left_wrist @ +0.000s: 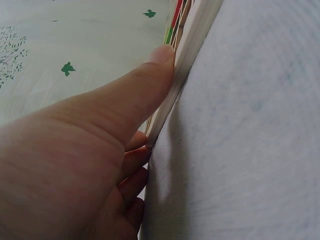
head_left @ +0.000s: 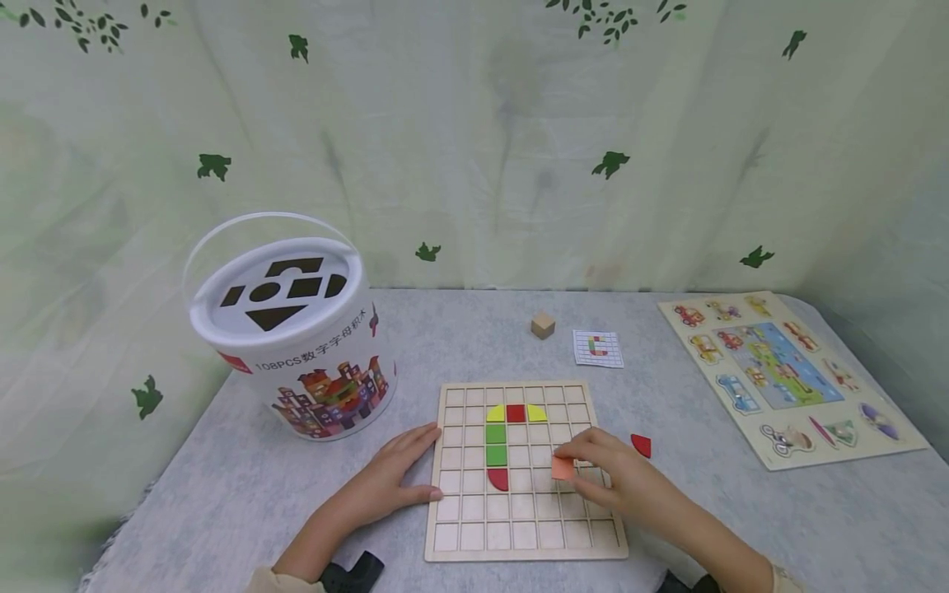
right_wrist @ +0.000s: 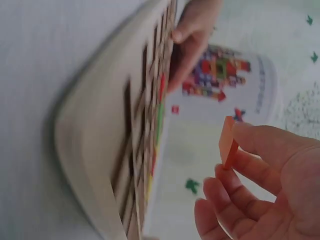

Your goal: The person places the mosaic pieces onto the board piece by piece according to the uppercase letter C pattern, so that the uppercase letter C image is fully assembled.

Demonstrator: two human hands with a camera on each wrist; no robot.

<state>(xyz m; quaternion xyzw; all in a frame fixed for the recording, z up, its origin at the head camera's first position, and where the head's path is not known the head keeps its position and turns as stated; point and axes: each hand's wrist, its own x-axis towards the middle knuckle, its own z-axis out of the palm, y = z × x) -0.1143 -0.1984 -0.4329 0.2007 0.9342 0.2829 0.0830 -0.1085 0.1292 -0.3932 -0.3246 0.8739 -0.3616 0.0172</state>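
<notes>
Pinching orange tile (right_wrist: 227, 142), right fingers (right_wrist: 260, 145); head view shows left hand (head_left: 393, 478) flat against board (head_left: 519, 535).

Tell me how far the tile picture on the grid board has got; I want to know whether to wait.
Done: six tiles sit in the grid board: yellow, red, yellow across the top, two green squares below, a red curved piece under them. In hand: the right hand pinches an orange tile over the board while the left hand steadies its edge. Left: a red piece lies loose beside the board; most cells are bare.
</notes>
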